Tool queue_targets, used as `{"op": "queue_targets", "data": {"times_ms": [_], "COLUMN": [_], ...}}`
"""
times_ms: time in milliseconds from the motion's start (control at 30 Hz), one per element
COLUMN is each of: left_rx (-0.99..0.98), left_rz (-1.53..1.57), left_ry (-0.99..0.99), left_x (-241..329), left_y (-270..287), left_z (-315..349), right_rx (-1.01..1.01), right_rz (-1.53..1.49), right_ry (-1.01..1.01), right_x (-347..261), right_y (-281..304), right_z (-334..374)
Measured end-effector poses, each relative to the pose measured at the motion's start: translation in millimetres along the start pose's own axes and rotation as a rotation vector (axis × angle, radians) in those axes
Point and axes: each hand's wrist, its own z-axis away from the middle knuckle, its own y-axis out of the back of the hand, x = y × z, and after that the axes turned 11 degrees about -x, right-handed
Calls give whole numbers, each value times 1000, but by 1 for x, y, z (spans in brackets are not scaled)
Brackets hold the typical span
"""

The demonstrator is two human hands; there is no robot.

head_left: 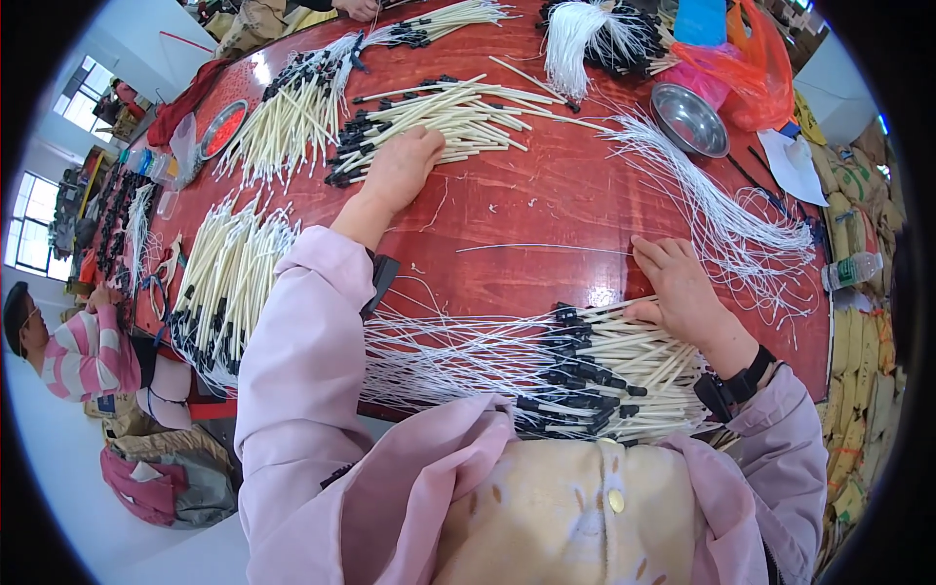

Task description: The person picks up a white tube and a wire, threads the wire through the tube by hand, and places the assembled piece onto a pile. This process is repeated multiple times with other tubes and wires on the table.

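Observation:
My left hand [398, 168] rests on a pile of thin cream-coloured sticks with black ends [478, 115] in the middle of the table. Its fingers are curled down, and what they pinch, if anything, is hidden under them. On the right, my right hand [682, 291] pinches a white wire [536, 246] between thumb and fingers; the wire stretches leftward just above the tabletop. Close below that hand lies a bundle of finished-looking pieces [634, 366], cream sticks with black fittings and long white wires [439, 351] trailing left.
Loose white wires [726, 214] spread at the right beside a metal bowl [689, 120]. More stick bundles [292, 117] lie at left. A bowl of small red parts [223, 129], a red plastic bag [756, 73] and a bottle [853, 271] line the table edges. A co-worker [88, 346] sits at left.

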Motion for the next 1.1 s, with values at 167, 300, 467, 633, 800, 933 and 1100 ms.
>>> {"op": "queue_targets", "data": {"times_ms": [167, 300, 467, 633, 800, 933, 1100], "left_rx": [310, 291, 60, 0, -61, -72, -127], "left_rz": [345, 707, 375, 440, 383, 354, 363], "left_ry": [55, 153, -135, -28, 98, 198, 246], "left_x": [-1, 3, 83, 129, 118, 97, 95], "left_y": [10, 28, 31, 29, 29, 29, 29], "left_z": [-16, -31, -1, 48, 86, 111, 118], "right_rx": [13, 12, 31, 50, 71, 54, 14], "right_rz": [-20, -35, -45, -49, -74, -84, -80], "right_ry": [-3, -12, -3, -1, -2, -2, -23], "right_x": [-3, -5, -3, -3, -1, -2, -6], "right_y": [2, 2, -2, -1, -2, -2, 2], "right_z": [-4, -3, -3, -3, -4, -6, -3]}}
